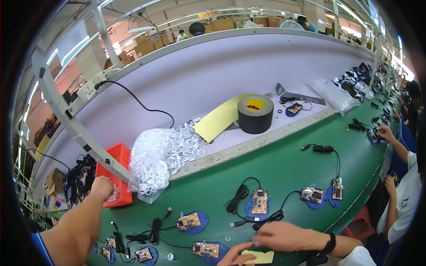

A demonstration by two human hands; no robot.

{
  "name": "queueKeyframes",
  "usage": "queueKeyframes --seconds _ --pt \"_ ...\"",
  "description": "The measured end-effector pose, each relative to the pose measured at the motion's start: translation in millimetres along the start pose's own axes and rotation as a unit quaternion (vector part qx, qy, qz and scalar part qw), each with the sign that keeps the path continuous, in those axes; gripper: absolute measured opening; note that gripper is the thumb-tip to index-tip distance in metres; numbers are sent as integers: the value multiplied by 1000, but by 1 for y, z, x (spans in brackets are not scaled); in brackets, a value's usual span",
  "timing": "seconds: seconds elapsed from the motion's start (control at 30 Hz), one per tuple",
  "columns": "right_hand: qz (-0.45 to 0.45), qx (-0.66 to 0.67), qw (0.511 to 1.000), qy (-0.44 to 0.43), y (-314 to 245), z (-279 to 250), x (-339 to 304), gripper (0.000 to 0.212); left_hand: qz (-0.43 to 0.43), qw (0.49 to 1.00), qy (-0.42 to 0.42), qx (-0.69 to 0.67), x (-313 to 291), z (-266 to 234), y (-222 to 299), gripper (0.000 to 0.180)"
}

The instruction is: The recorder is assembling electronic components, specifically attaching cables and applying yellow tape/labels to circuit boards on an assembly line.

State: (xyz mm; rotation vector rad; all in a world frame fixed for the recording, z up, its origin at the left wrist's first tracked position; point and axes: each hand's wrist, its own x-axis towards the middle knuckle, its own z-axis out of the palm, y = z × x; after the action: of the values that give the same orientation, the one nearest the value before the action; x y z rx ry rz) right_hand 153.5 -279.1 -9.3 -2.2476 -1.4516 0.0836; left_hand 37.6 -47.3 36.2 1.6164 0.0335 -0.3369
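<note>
In the lower middle, my left hand comes up from the bottom edge, its fingers against a small yellow paper piece. Just above, my right hand is closed, fingertips pinched together; what they pinch, if anything, is too small to name. A black band circles my right wrist. Left of my hands lies a brown circuit board on a blue mouse base. Farther off rest another mouse base with its board and a coiled black USB cable.
A co-worker's blue-sleeved arm reaches from the left to a red bin. Beside it spills a bag of white rings. A wide tape roll stands on the shelf. Another co-worker's hand works at the right. More mouse bases dot the green table.
</note>
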Motion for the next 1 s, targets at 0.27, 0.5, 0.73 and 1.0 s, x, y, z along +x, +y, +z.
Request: queueKeyframes --seconds 0.27,0.5,0.73,1.0 --pt "97 76 991 -47 12 -31 1 25 120 983 -28 137 67 -14 -21 34" --pt "167 83 981 58 41 -64 -18 27 141 959 -90 228 88 -9 -50 48" --pt "184 226 953 77 51 -41 19 33 29 992 -52 107 32 -40 -19 62" --pt "144 147 978 29 53 -38 9 32 -98 980 -169 23 37 -10 -3 70"
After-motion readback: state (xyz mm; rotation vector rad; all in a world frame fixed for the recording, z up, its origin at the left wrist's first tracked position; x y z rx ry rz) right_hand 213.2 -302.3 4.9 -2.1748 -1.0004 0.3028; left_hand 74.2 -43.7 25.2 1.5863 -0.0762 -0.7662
